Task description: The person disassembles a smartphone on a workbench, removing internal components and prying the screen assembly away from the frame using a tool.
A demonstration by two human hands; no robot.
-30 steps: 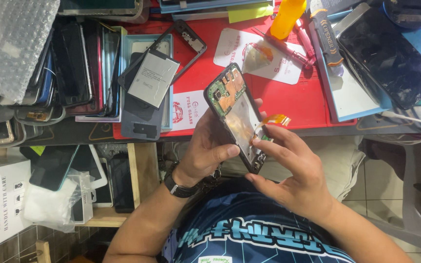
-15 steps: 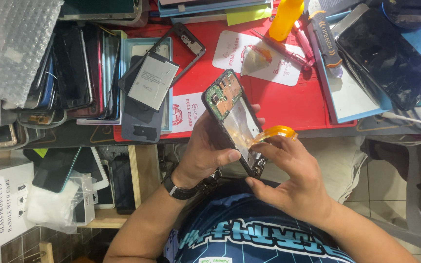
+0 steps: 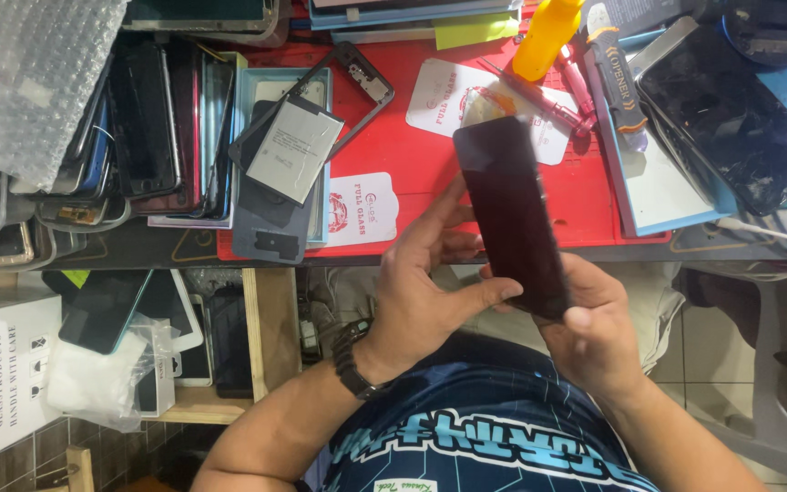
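The phone has been turned over since a second ago. Earlier its open back faced the camera, with circuit parts and a pale inner panel showing; half a second ago a small orange-yellow item sat at the right fingertips. Now the dark, glossy, slab-shaped phone [image 3: 514, 217] shows only a plain black face, and the orange item is not visible. Judgement: work on the open side has paused, and the screen side is now under inspection or handling.

Left hand [image 3: 430, 292]: closed on the phone's left edge, thumb lying across the lower front, fingers spread behind. A black wristwatch [image 3: 351, 360] sits on that wrist.

Right hand [image 3: 589, 333]: gripping the phone's lower right end from beneath, one fingertip curled over the bottom corner.

Position: phone is held in the air, tilted, its upper end over the near edge of the red work surface [image 3: 412, 150], its lower end toward the body.

Appearance: face is uniformly black, unlit, with faint reflection and some motion blur along the upper end. No cracks can be made out; too blurred to rule them out.

Nearby on the surface: a grey rectangular battery [image 3: 293, 150] on a dark phone back, an empty black phone frame [image 3: 362, 77], a yellow bottle [image 3: 546, 36], a cracked dark tablet [image 3: 730, 114].
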